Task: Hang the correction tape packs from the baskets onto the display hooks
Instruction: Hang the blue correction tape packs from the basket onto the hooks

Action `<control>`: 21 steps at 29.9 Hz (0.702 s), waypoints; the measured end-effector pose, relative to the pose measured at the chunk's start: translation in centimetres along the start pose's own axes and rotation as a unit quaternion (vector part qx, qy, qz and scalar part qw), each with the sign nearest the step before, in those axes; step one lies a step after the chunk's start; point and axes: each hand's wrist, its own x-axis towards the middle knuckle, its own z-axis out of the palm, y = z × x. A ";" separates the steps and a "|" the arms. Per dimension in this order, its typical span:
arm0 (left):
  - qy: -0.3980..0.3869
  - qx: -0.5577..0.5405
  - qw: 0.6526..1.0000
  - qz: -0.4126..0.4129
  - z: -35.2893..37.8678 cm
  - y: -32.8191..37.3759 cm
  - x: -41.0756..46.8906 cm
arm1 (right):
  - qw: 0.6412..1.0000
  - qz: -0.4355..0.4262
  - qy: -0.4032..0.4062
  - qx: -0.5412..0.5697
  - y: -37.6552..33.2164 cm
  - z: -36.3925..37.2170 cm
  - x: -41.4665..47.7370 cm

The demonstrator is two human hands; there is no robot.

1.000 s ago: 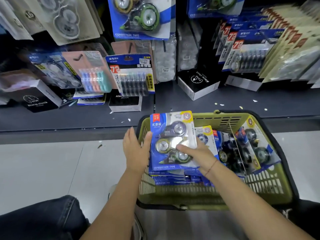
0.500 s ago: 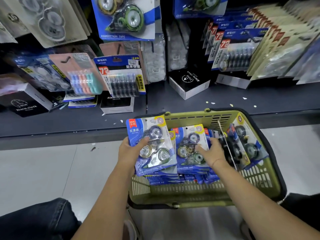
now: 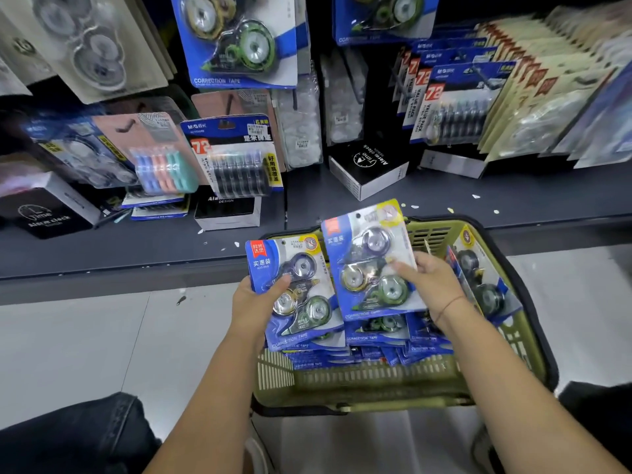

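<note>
A green plastic basket point(image 3: 359, 381) on the floor holds several blue correction tape packs point(image 3: 376, 340). My left hand point(image 3: 253, 302) grips one blue pack point(image 3: 297, 292) by its left edge, thumb on the front, above the basket's left side. My right hand point(image 3: 431, 285) holds a second blue pack point(image 3: 369, 265), lifted clear of the pile and tilted a little. Matching correction tape packs point(image 3: 236, 39) hang on display hooks at the top of the shelf unit. The hooks themselves are hidden behind the packs.
A dark shelf ledge point(image 3: 102, 248) runs behind the basket, with black alarm clock boxes point(image 3: 369, 172) on it. Other stationery packs point(image 3: 232, 159) hang above it. My knee in dark trousers point(image 3: 68, 436) is at the lower left. Pale floor tiles point(image 3: 102, 343) lie left of the basket.
My right hand has picked a second pack up out of the basket and raised it. My left hand keeps its pack and has lifted it slightly.
</note>
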 end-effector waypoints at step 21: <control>-0.095 -0.066 0.983 -0.141 4.6 -1.1 -1.3 | 0.910 0.021 0.188 -0.370 2.5 -3.9 -1.0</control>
